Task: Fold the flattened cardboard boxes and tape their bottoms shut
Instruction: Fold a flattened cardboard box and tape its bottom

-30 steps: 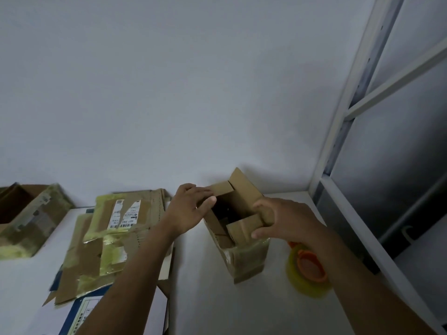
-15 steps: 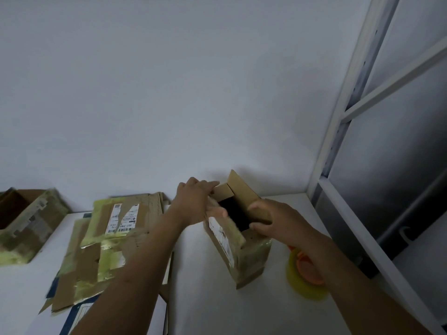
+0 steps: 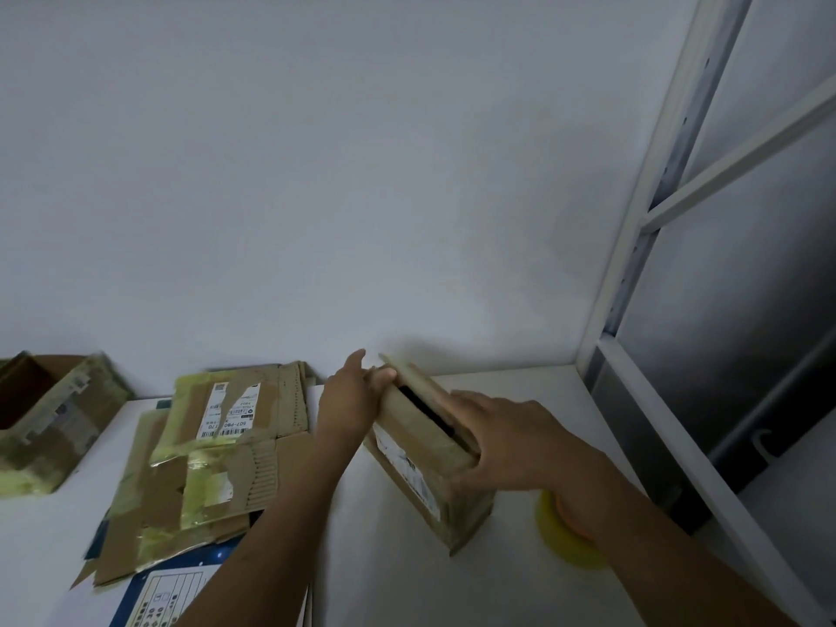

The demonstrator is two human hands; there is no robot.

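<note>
Careful: your left grip (image 3: 353, 400) pinches the box (image 3: 420, 488) at its far end, your right grip (image 3: 515, 441) presses its flaps (image 3: 418, 423) flat-fingered, and releasing either for the tape roll (image 3: 565, 543) may let them spring open.

Bare left hand (image 3: 350, 402) and bare right hand (image 3: 511, 438), each on a bare, unsleeved forearm
</note>
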